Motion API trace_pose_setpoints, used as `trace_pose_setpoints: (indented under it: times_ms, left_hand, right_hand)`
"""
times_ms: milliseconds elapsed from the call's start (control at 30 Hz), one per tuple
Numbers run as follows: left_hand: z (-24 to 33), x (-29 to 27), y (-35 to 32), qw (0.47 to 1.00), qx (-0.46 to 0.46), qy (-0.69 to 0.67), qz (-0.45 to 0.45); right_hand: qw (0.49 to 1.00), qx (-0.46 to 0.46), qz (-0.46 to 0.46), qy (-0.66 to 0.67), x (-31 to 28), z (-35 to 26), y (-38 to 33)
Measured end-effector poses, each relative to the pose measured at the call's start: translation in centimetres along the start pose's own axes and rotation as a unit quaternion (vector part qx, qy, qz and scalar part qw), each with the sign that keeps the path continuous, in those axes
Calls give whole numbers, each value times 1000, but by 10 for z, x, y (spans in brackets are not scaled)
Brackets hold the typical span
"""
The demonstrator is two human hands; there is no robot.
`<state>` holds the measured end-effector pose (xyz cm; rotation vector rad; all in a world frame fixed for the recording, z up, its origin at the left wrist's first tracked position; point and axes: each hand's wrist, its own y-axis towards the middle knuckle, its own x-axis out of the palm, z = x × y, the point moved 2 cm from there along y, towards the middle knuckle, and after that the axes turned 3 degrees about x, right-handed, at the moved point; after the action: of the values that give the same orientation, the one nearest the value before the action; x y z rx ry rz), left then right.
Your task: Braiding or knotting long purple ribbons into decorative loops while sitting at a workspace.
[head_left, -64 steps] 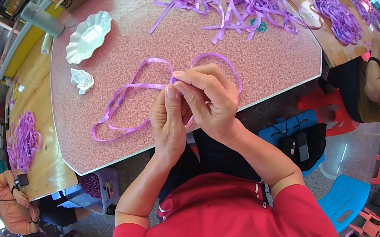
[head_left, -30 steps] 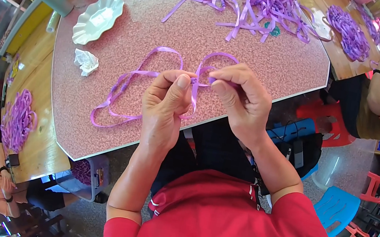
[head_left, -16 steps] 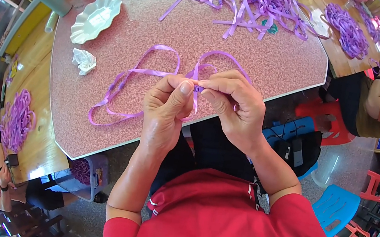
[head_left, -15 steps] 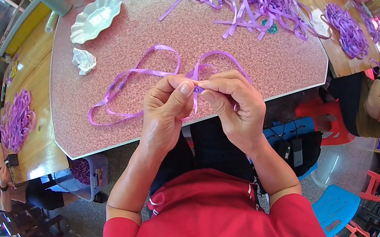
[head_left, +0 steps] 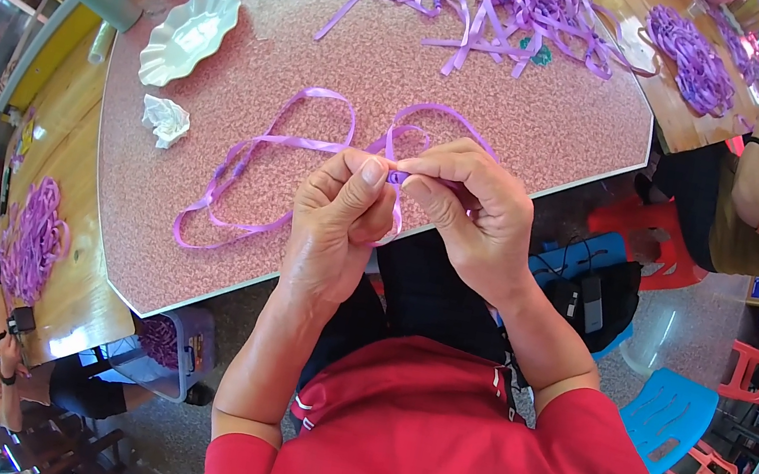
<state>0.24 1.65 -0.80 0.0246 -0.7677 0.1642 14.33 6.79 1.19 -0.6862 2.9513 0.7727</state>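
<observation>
Pink speckled tabletop (head_left: pixel 272 40) is spread beneath the work, with a heap of purple ribbons (head_left: pixel 487 2) piled toward its far side and a white scalloped dish (head_left: pixel 189 36) set off to the left, near a crumpled tissue (head_left: pixel 164 122); a purple strap (head_left: pixel 310 143) is laid in loose loops around the hands. Close to the near edge, a small dark purple piece (head_left: pixel 397 178) is pinched from both sides; its left is held by the thumb and forefinger of the left hand (head_left: pixel 333 214), its right by those of the right hand (head_left: pixel 477 214), both grips narrow and almost meeting; whether ribbon is also tucked inside the right fingers cannot be told. For this fine work, the piece is probably best kept level and in sight between the tips; pressure should be applied evenly, and the strap kept slack and untwisted.
</observation>
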Motion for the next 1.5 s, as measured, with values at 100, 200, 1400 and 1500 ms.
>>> trace_pose_setpoints:
  times_ms: [100,200,1400,1500]
  left_hand:
    - [3,2,-1,1000,12,6,7]
    - [3,5,-2,999,40,25,23]
    - [-3,-2,-14,924,164,344,-42]
    - [-6,-3,-15,874,243,420,-32]
  right_hand:
    - [999,-34,23,10,6,3,-1]
    - [995,-79,47,-46,10,-1,-3]
    - [993,-109,24,-48,1,2,2]
    - [990,-128,23,-48,2,0,1]
